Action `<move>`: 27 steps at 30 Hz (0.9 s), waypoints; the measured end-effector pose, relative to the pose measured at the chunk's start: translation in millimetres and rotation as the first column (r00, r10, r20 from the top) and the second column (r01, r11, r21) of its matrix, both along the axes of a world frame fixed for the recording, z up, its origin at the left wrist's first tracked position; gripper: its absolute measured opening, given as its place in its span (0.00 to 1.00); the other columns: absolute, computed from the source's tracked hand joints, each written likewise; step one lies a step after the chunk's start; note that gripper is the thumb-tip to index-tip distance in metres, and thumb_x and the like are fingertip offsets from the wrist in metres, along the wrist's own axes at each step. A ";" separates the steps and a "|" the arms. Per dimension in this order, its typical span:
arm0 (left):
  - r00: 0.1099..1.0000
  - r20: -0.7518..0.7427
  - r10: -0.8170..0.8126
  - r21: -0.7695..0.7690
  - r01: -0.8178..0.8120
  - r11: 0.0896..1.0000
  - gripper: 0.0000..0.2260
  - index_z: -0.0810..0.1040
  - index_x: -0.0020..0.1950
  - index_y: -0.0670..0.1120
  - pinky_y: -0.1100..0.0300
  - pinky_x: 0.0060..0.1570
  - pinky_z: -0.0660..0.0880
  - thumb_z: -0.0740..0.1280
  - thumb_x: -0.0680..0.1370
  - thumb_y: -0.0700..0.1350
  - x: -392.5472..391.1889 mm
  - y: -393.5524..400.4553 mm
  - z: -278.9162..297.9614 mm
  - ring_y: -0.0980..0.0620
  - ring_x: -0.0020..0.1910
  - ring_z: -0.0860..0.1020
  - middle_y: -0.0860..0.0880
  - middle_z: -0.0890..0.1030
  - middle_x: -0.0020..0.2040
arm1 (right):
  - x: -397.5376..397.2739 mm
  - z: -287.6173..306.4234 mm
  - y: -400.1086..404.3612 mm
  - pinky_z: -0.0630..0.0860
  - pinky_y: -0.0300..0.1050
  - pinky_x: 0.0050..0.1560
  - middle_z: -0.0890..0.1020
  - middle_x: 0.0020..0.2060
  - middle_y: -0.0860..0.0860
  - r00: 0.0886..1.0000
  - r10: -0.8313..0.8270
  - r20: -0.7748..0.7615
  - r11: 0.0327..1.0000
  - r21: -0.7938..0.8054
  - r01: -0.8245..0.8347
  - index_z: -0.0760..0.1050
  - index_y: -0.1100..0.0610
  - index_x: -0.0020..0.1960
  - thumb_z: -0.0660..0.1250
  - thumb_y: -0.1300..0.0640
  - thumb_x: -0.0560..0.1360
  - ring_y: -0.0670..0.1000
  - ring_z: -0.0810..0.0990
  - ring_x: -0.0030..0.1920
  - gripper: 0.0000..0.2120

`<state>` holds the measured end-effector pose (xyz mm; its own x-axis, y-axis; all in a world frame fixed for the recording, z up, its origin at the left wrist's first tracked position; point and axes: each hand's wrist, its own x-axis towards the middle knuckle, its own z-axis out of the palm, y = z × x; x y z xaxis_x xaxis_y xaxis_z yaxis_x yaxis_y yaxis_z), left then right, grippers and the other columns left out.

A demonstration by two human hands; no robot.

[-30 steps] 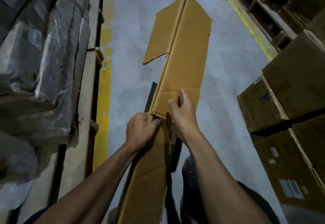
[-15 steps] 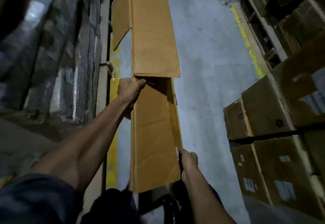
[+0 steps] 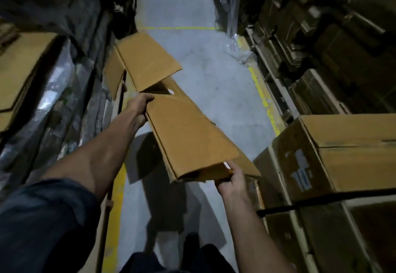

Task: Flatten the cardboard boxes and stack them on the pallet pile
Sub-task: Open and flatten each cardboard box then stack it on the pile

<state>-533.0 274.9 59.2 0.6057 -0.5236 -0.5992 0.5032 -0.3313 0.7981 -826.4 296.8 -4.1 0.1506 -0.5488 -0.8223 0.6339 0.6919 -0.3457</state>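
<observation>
I grip the flattened box (image 3: 188,135) with left hand (image 3: 139,106) far, right hand (image 3: 230,181) near, spreading its weight for carrying

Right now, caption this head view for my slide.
Both hands, left and right, hold a flattened cardboard box above the aisle floor between stacked boxes.

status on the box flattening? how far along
Done: the cardboard box is collapsed nearly flat, flaps open at the far end. In hand: left hand grips its far edge, right hand its near corner, held above the aisle floor. Left: stacking it; closed boxes remain at right.
</observation>
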 end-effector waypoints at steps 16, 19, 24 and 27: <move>0.976 -0.195 -0.100 0.105 0.122 0.987 0.08 0.80 0.46 0.43 0.54 0.39 0.74 0.65 0.76 0.47 7.4 -6.3 -10.9 0.46 0.29 0.75 0.47 0.75 0.31 | 83.4 66.6 -88.0 0.79 0.66 0.39 0.78 0.54 0.68 0.977 -0.082 -0.199 0.996 -0.040 0.076 0.72 0.69 0.62 0.61 0.76 0.72 0.68 0.80 0.50 0.19; 0.954 -0.283 -0.096 0.080 0.123 0.989 0.11 0.80 0.38 0.43 0.60 0.30 0.76 0.64 0.78 0.44 18.8 -8.1 8.0 0.49 0.29 0.73 0.49 0.76 0.29 | 108.6 65.9 -104.2 0.80 0.69 0.44 0.77 0.59 0.67 0.949 -0.096 -0.299 0.995 -0.027 0.092 0.72 0.68 0.65 0.62 0.75 0.72 0.68 0.79 0.56 0.21; 0.968 -0.242 -0.072 0.010 0.076 0.997 0.09 0.75 0.41 0.45 0.57 0.41 0.72 0.63 0.80 0.44 55.7 -20.6 26.9 0.50 0.37 0.72 0.47 0.76 0.41 | 146.3 61.9 -129.8 0.79 0.68 0.48 0.75 0.62 0.67 0.901 -0.123 -0.417 0.991 -0.012 0.130 0.70 0.67 0.64 0.64 0.74 0.73 0.66 0.78 0.55 0.20; 0.969 -0.235 -0.078 -0.033 0.073 0.997 0.07 0.76 0.47 0.43 0.58 0.45 0.74 0.61 0.81 0.43 74.2 -22.1 35.6 0.49 0.40 0.74 0.45 0.77 0.44 | 166.4 59.6 -141.6 0.80 0.66 0.46 0.74 0.63 0.64 0.860 -0.130 -0.493 0.989 -0.009 0.145 0.69 0.65 0.57 0.65 0.72 0.73 0.64 0.77 0.53 0.14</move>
